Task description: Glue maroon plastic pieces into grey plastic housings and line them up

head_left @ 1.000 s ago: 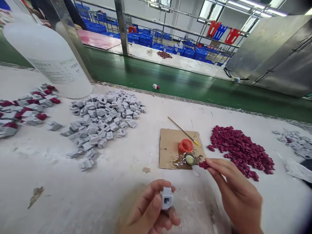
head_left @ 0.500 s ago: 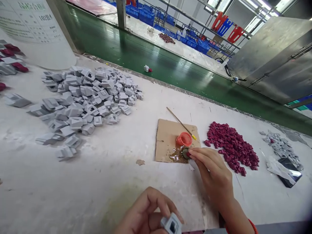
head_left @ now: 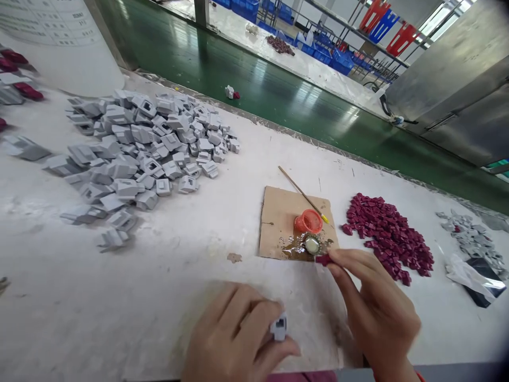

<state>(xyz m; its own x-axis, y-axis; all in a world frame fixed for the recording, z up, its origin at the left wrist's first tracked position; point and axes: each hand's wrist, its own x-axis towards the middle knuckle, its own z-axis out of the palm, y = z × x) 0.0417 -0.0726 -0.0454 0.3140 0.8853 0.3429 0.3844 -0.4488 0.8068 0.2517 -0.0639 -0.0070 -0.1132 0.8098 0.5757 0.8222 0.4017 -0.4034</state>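
In my left hand, low in the middle, a small grey plastic part with a dark square opening is pinched between thumb and fingers. My right hand grips a small maroon plastic piece by its end, just off the near edge of a cardboard square. On that cardboard sit a bottle cap with pale liquid in it, a red cup and a wet brown smear. A thin stick with a yellow tip lies across the cardboard's far edge.
A big pile of grey parts spreads at left beside a white tub. Right of the cardboard are maroon pieces, smaller grey pieces and a black object. Behind runs a green conveyor carrying one joined grey-and-maroon part.
My right hand has drawn back from the bottle cap toward me with the maroon piece. My left hand has turned and lifted the grey part. The view has shifted slightly.
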